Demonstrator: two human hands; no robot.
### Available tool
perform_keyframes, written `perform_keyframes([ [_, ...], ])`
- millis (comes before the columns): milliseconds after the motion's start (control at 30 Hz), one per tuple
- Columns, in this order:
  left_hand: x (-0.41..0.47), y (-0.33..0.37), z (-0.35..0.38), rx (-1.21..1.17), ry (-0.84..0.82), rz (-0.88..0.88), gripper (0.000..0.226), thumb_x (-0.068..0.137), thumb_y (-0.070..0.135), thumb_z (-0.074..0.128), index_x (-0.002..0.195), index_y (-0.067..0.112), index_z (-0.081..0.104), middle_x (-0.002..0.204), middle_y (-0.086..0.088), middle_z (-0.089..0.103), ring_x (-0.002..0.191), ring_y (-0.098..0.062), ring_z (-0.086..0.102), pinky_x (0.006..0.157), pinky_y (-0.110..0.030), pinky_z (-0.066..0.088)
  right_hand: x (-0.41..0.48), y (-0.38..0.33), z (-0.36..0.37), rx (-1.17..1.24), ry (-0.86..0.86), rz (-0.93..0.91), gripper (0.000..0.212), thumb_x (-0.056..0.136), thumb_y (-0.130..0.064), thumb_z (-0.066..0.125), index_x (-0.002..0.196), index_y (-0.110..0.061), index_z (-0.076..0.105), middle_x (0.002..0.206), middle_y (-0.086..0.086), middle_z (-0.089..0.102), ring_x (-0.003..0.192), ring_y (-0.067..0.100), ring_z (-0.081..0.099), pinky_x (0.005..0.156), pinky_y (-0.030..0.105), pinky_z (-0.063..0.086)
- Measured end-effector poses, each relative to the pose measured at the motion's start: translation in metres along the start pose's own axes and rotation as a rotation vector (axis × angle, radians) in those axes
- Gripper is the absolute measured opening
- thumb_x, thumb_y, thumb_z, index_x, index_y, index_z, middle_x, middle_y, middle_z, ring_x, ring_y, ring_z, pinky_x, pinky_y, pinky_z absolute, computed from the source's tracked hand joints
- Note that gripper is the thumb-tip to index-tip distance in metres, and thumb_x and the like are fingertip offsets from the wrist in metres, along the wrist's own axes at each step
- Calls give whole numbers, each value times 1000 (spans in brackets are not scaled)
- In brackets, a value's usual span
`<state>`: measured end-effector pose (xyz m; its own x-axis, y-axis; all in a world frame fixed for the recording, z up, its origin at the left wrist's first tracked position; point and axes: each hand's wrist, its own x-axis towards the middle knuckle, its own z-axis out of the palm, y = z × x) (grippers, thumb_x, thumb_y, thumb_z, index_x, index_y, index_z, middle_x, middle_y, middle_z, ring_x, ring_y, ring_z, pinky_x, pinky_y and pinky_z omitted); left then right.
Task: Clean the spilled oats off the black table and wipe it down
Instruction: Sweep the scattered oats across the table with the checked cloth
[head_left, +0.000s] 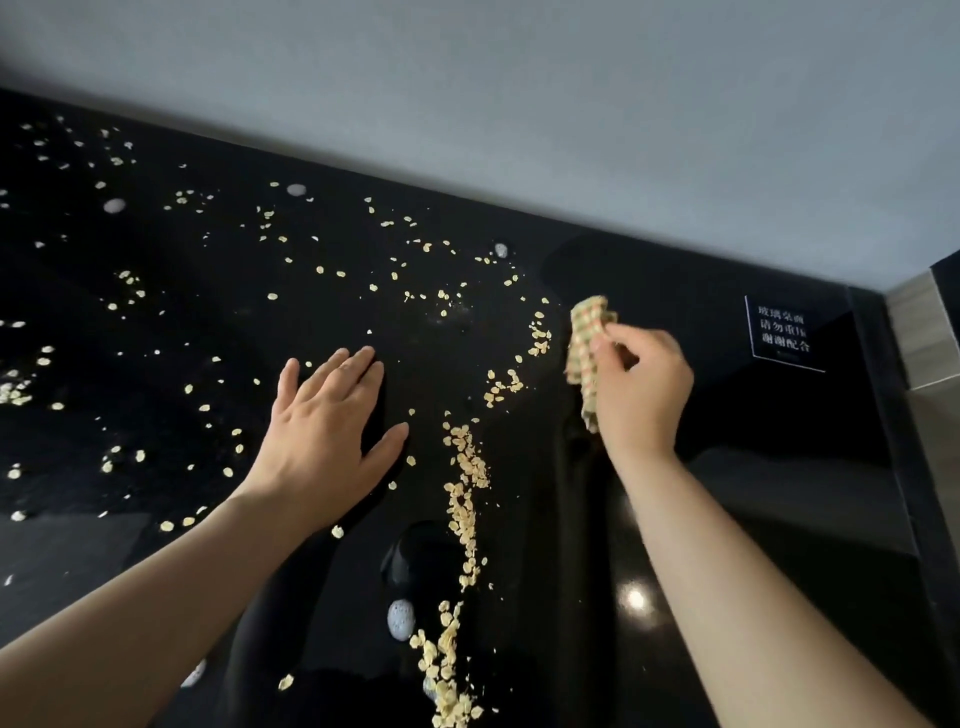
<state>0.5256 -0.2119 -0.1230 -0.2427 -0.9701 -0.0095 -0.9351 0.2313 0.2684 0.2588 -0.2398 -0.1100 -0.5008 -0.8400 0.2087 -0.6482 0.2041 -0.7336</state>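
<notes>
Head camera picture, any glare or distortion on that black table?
Head view: one small bright glare spot on the glossy black table near the right forearm; wide-angle bends the table's far edge; the hands cast dark reflections; oats stay sharp.

Two hands (324, 431), one cloth (587, 353), one sign (784, 332), countless oats (462, 509)

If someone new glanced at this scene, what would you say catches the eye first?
Pale oats stand out against the glossy black table, gathered in a curving line down the middle and scattered loosely to the left. Right of that line, the right hand pinches a checked cloth, while the left hand rests flat with spread fingers. A small white-lettered sign sits at the far right corner.
</notes>
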Motion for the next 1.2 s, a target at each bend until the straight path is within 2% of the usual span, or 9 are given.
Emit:
perform_keyframes([
  [233, 5, 2, -3, 23, 7, 12, 76, 84, 62, 30, 128, 8, 58, 140, -6, 51, 135, -26, 41, 116, -53, 14, -2, -12, 33, -41, -101, -40, 17, 88, -7, 62, 100, -9, 73, 96, 5, 62, 83, 15, 59, 64, 8, 37],
  [300, 4, -1, -2, 19, -1, 16, 74, 85, 61, 31, 130, 9, 57, 141, -5, 50, 135, -25, 40, 116, -54, 14, -24, -20, 32, 5, -208, -110, 16, 87, -9, 65, 100, -10, 73, 96, 1, 63, 82, 9, 59, 67, 1, 38],
  [400, 3, -3, -1, 3, 7, 16, 71, 86, 59, 32, 129, 9, 57, 141, -3, 50, 135, -23, 40, 116, -54, 15, -44, -25, 24, 89, -392, -164, 16, 85, -13, 70, 100, -12, 74, 94, -6, 65, 82, 2, 61, 69, 7, 47],
  [500, 3, -2, 1, -13, 17, 6, 67, 87, 56, 32, 129, 10, 58, 140, -2, 50, 135, -22, 40, 116, -54, 15, -22, -21, 14, 113, -309, -144, 15, 83, -12, 71, 96, -15, 75, 91, -7, 68, 82, -1, 62, 74, 5, 44],
  [667, 3, 0, 1, -15, 30, -8, 66, 87, 55, 34, 126, 10, 60, 138, -3, 53, 132, -24, 44, 115, -55, 17, 58, -4, 20, 28, -92, -8, 18, 86, -14, 66, 102, -13, 74, 99, 1, 69, 89, 10, 62, 69, 0, 36],
  [833, 4, 2, 0, 0, 29, -15, 64, 87, 54, 35, 124, 8, 61, 136, -5, 55, 130, -25, 47, 114, -55, 20, 85, -1, 45, -57, -155, -9, 17, 89, -15, 62, 102, -12, 73, 101, 5, 67, 86, 14, 62, 58, 1, 37],
  [967, 3, 2, 0, 2, 30, -16, 63, 88, 53, 37, 125, 8, 61, 136, -4, 55, 130, -25, 47, 114, -54, 21, 46, -20, 51, -13, -281, -208, 12, 85, -10, 64, 91, -11, 75, 91, 2, 64, 79, 13, 58, 65, 7, 37],
  [1133, 4, 1, -1, -5, 42, -12, 61, 89, 53, 37, 123, 9, 63, 134, -3, 56, 128, -24, 49, 114, -53, 19, -9, -25, 39, 92, -484, -313, 15, 85, -10, 69, 99, -11, 74, 93, -5, 65, 82, 4, 62, 71, 13, 49],
  [1200, 5, 1, -2, -7, 53, -10, 59, 89, 52, 38, 121, 10, 64, 132, -2, 57, 126, -24, 51, 114, -52, 20, 3, -28, 33, 127, -435, -296, 14, 83, -10, 70, 96, -13, 75, 91, -7, 67, 83, 1, 61, 73, 8, 45],
])
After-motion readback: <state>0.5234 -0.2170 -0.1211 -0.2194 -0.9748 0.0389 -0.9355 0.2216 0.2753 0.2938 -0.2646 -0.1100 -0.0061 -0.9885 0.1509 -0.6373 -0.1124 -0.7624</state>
